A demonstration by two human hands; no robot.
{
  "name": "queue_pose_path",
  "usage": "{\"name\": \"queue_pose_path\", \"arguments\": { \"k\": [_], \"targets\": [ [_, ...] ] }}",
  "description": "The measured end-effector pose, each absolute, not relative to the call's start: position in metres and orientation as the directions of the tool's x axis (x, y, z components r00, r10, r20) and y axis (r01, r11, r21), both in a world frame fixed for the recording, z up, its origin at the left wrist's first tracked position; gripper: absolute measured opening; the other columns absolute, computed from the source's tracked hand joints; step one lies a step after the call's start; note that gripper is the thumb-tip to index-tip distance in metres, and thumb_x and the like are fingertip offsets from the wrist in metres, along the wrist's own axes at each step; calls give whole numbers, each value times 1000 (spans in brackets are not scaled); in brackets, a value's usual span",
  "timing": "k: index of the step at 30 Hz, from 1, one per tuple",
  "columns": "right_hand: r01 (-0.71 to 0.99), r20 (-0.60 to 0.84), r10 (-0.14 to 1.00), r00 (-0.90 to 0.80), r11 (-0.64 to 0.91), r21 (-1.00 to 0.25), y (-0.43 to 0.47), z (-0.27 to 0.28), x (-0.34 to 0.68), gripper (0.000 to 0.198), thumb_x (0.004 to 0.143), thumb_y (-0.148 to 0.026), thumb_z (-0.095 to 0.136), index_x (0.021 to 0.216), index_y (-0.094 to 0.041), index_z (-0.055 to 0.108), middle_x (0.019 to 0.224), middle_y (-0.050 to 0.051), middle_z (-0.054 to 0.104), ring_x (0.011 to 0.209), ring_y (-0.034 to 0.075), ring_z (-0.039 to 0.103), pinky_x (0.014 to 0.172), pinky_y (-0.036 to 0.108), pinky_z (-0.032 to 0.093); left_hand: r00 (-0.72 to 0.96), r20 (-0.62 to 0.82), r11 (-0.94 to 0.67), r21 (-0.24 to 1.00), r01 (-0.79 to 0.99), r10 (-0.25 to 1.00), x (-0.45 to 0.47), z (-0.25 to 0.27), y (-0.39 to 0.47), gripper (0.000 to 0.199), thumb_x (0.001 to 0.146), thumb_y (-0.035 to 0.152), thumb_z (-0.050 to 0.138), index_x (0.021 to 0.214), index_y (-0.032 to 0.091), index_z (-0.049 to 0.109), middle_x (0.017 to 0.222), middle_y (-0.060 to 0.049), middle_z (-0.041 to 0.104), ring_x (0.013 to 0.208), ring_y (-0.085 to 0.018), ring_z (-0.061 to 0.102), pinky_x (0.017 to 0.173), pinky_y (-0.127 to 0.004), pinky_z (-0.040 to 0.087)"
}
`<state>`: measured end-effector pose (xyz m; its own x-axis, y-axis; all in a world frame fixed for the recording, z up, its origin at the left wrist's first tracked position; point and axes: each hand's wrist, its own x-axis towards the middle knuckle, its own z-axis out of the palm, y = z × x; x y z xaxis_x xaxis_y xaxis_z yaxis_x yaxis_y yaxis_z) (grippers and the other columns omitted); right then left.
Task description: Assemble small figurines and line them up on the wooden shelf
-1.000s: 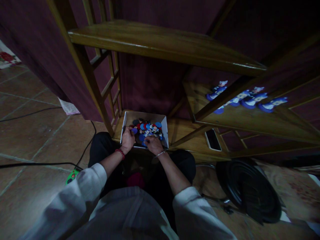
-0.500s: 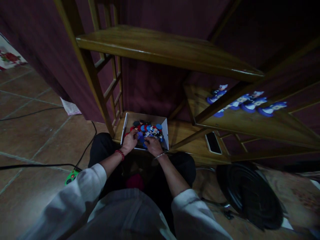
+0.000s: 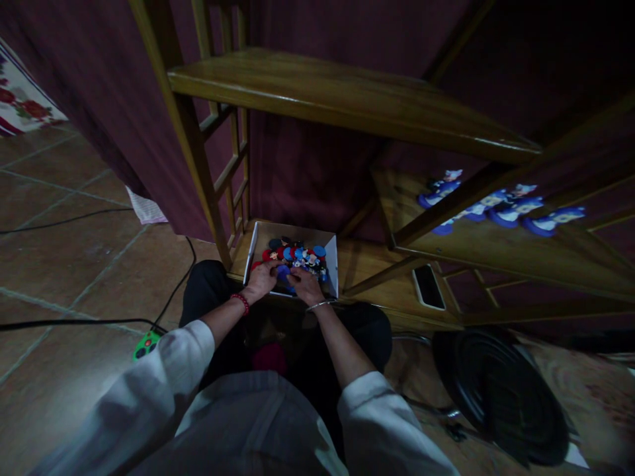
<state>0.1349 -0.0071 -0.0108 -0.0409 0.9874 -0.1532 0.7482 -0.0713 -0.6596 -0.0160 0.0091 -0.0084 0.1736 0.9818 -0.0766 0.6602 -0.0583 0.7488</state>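
A white-walled box (image 3: 332, 264) stands on the low wooden shelf, holding several small toy figures (image 3: 311, 260) and round pieces in blue, red and dark colours. Over its near side my two hands come close together. My left hand (image 3: 262, 280), with a red bead bracelet, has its fingertips closed at the left edge of a blue-violet round piece (image 3: 282, 272). At the right edge of that same piece are the bent, closed fingers of my right hand (image 3: 305, 285), which wears a silver bangle. The fingers hide part of the piece.
Several blue-and-white figures on violet bases (image 3: 513, 210) stand on a raised shelf at the right. A phone (image 3: 429, 286) lies on the low shelf. Overhead juts a wooden shelf board (image 3: 347, 99). A black round seat (image 3: 501, 390) is at the lower right; cables cross the floor at left.
The whole view has shifted slightly to the right. My hands stay at the blue-violet piece, and my left fingers have moved a little around its edge.
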Motion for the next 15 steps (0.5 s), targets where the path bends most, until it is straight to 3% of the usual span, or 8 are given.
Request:
{"name": "queue_pose_path", "arguments": {
  "k": [5, 9, 15],
  "targets": [
    [713, -145, 989, 18, -114, -692, -4, -20, 136, 13, 80, -23, 54, 89, -21, 63, 95, 1, 70, 89, 13, 64, 80, 25, 49, 215, -89, -83, 733, 675, 973, -16, -7, 7, 41, 79, 11, 47, 114, 26, 61, 106, 0, 67, 97, -14, 61, 91, -25, 45],
    [658, -187, 981, 59, -179, -731, -4, -23, 137, 13, 80, -24, 53, 89, -21, 61, 86, 0, 70, 72, 11, 66, 72, 23, 51, 232, -75, -106, 724, 681, 970, -18, -2, 11, 41, 80, 8, 42, 114, 22, 61, 108, -1, 66, 98, -12, 61, 90, -22, 45],
    [627, -224, 972, 73, -219, -748, -6, -21, 135, 17, 81, -23, 50, 95, -20, 60, 90, 1, 70, 65, 10, 66, 68, 22, 51, 203, -95, -128, 509, 851, 975, -37, 17, 24, 32, 79, 14, 48, 104, 21, 65, 101, -7, 67, 92, -18, 63, 84, -25, 46]
  ]
}}
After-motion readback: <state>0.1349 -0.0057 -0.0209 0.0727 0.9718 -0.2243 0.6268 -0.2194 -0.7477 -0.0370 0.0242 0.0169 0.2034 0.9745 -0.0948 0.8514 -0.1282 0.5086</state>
